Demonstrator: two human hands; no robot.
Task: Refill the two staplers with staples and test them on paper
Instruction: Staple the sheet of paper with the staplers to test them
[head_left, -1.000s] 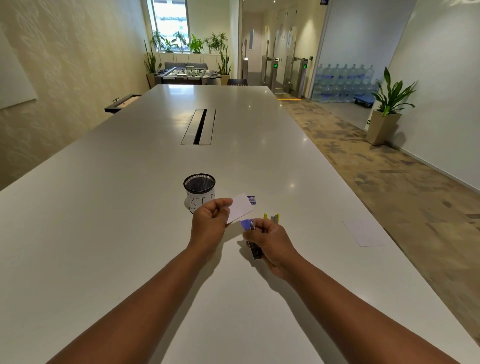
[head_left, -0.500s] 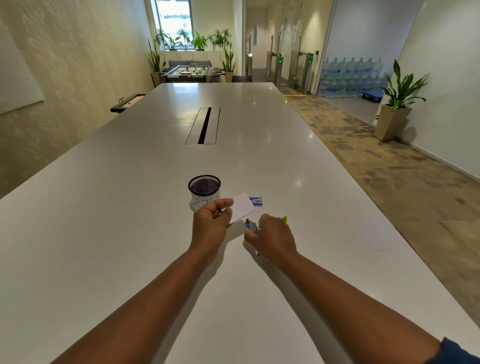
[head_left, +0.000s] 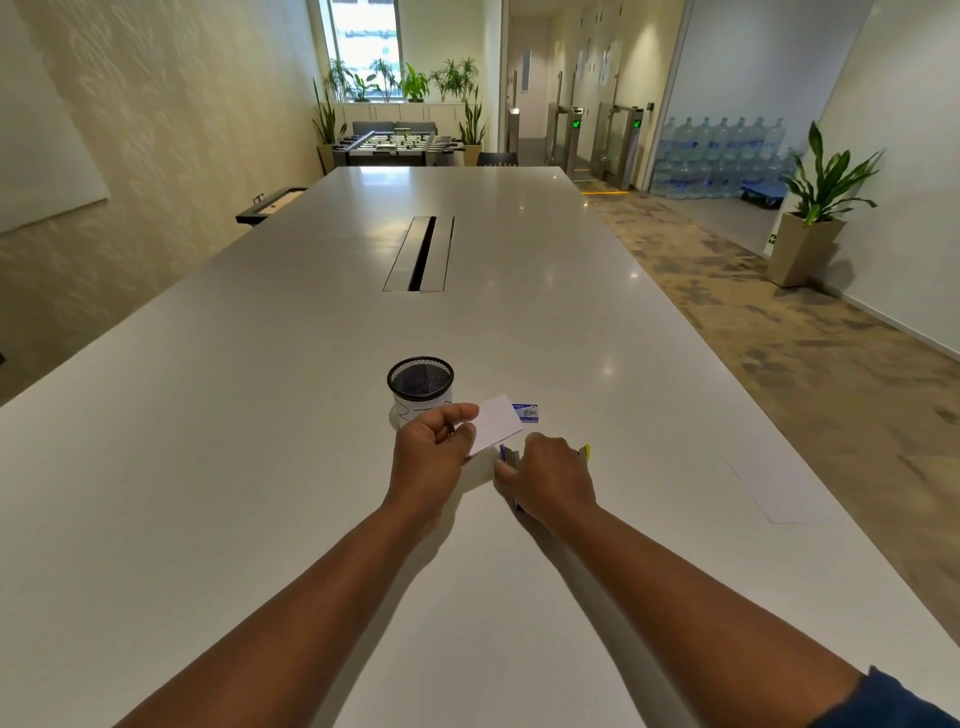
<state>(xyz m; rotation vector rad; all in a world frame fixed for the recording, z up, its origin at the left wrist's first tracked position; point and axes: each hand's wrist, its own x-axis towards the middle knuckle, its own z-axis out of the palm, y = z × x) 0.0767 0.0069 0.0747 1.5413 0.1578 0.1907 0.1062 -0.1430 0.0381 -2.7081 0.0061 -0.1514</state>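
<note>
My left hand (head_left: 428, 452) pinches a small white slip of paper (head_left: 496, 423) by its left edge and holds it just above the table. My right hand (head_left: 553, 478) lies palm down over a blue stapler (head_left: 508, 457), whose front end shows at my fingertips, close under the paper's lower corner. A yellow stapler (head_left: 586, 452) peeks out behind my right hand. A small blue staple box (head_left: 525, 412) lies on the table just past the paper.
A black mesh cup (head_left: 420, 384) with a white label stands left of the paper. A white sheet (head_left: 776, 486) lies near the table's right edge. The long white table (head_left: 260, 415) has a cable slot (head_left: 420, 253) in its middle.
My right hand has lowered the blue stapler from a raised grip down onto the table and now covers it. My left hand still holds the paper in much the same place.
</note>
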